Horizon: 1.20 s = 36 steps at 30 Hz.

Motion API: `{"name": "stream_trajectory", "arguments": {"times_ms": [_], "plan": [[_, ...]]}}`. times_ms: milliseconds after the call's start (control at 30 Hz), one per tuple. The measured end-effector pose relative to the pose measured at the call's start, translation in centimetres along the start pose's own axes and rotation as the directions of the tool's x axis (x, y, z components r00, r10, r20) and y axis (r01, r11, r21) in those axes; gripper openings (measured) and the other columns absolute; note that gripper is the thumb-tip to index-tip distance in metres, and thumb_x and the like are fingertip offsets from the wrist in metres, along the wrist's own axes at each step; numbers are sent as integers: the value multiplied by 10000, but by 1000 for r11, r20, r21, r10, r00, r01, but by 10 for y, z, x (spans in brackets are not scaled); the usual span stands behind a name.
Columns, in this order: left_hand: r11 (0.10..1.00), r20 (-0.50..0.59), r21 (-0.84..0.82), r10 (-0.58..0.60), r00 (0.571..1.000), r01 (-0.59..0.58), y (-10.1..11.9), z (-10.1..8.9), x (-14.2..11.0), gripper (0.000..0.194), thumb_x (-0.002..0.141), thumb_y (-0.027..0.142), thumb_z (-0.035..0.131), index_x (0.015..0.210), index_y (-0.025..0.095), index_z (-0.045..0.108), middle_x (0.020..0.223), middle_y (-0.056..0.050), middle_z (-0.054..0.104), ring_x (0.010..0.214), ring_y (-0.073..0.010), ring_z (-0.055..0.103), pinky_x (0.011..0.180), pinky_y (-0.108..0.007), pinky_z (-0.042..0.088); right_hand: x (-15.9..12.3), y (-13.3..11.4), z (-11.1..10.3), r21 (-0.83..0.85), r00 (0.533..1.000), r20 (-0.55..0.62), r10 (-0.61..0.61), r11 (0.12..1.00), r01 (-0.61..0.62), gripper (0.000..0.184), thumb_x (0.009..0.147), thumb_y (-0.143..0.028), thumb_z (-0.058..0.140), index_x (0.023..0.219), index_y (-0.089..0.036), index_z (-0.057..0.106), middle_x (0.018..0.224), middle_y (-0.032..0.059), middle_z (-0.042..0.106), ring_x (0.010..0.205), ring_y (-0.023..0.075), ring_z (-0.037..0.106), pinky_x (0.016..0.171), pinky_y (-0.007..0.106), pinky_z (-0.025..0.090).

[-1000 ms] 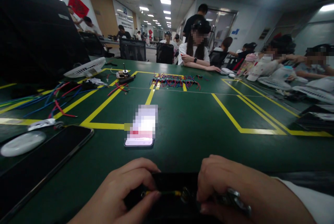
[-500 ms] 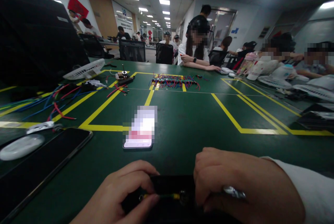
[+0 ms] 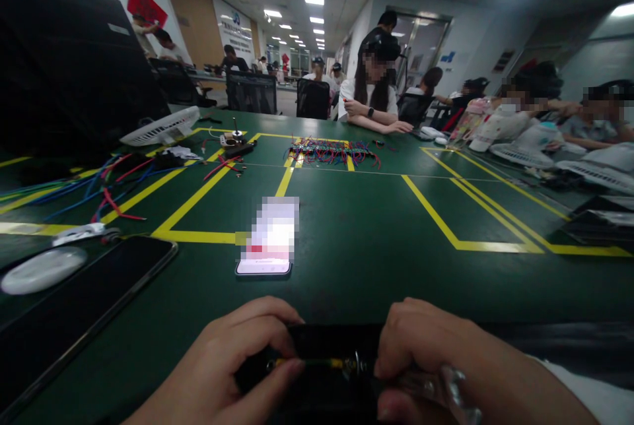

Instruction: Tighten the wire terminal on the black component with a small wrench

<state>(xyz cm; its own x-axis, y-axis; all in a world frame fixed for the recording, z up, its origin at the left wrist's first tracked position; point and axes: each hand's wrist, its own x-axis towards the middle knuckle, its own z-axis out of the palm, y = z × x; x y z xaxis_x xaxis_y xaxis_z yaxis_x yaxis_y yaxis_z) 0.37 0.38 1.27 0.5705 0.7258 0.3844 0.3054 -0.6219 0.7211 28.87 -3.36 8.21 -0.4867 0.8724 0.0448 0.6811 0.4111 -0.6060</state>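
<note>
Nearside of the lit phone (image 3: 267, 237), the left hand (image 3: 242, 352) is pinching a slim yellow-green wire (image 3: 323, 363), probably steadying it; the right hand (image 3: 436, 339) is clasping a silvery metal tool (image 3: 454, 382).

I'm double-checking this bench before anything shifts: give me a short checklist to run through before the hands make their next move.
1. Left hand pinching the yellow-and-green wire between thumb and finger: ok.
2. Right hand holding the shiny tool: ok.
3. Wire's right end fixed to the small metal part beside it: cannot tell, too small and dark.
4. Lit phone apart from both hands: ok, it lies beyond them on the table.
5. Tangle of red and blue wires out of the way: ok, it lies farther back.
6. Detail visible on the black item under the hands: not ok, it is very dark.
</note>
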Motion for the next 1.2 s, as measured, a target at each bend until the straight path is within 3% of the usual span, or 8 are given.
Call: {"name": "stream_trajectory", "arguments": {"times_ms": [200,400,567,667,800,967,1100,1200], "plan": [[999,-5,-32,-1,1000,1,-1,2,-1,175,967,101,715,913,267,726,1049,23,817,855,-143,799,749,-171,606,27,-22,-18,-94,999,36,-11,996,15,167,986,-428,852,979,-289,760,830,3,705,781,224,675,691,281,540],[1000,11,-15,-18,1000,18,1,0,-2,184,965,90,701,909,263,727,1063,18,814,864,-143,799,758,-175,606,17,-2,-17,-25,990,143,-6,1000,9,94,965,-296,837,1000,-281,751,881,4,737,785,214,681,698,284,536],[1000,-2,-5,-6,1000,6,1,-1,-2,170,957,107,715,890,262,734,1031,15,818,831,-149,800,735,-177,613,8,15,-23,93,976,158,-153,986,139,108,933,-139,757,944,-238,716,896,-2,758,768,177,672,658,260,489],[1000,3,20,-17,1000,17,0,-1,-2,164,953,113,719,885,260,743,1041,2,826,833,-166,807,736,-196,626,16,17,-30,135,939,227,-259,963,233,70,966,-141,746,974,-210,737,932,26,793,846,193,712,719,271,525],[1000,-3,4,3,1000,-3,-2,0,-1,176,945,97,725,904,267,732,1040,16,820,835,-153,808,735,-179,620,27,15,-35,145,912,229,-339,939,313,119,960,-56,736,975,-172,756,963,57,813,896,187,726,785,266,535],[1000,-11,11,23,1000,-23,-1,0,1,200,935,77,701,918,274,730,1032,27,818,824,-140,807,728,-159,611,21,8,-40,159,940,193,-282,954,254,147,950,-38,730,951,-184,745,918,20,792,835,157,709,765,241,523],[1000,4,5,20,1000,-20,0,-1,0,196,948,85,701,924,278,723,1038,39,812,843,-130,804,750,-157,610,4,-1,-33,118,999,-20,-47,992,49,149,912,-111,741,865,-238,681,762,-51,693,624,124,587,584,213,451],[1000,3,10,26,1000,-27,-1,0,-1,196,948,82,702,926,276,725,1059,34,811,841,-131,802,740,-162,608,-6,-2,-21,54,996,-45,72,996,-70,160,845,-125,785,812,-245,684,733,-34,695,565,137,577,524,219,438]]}}
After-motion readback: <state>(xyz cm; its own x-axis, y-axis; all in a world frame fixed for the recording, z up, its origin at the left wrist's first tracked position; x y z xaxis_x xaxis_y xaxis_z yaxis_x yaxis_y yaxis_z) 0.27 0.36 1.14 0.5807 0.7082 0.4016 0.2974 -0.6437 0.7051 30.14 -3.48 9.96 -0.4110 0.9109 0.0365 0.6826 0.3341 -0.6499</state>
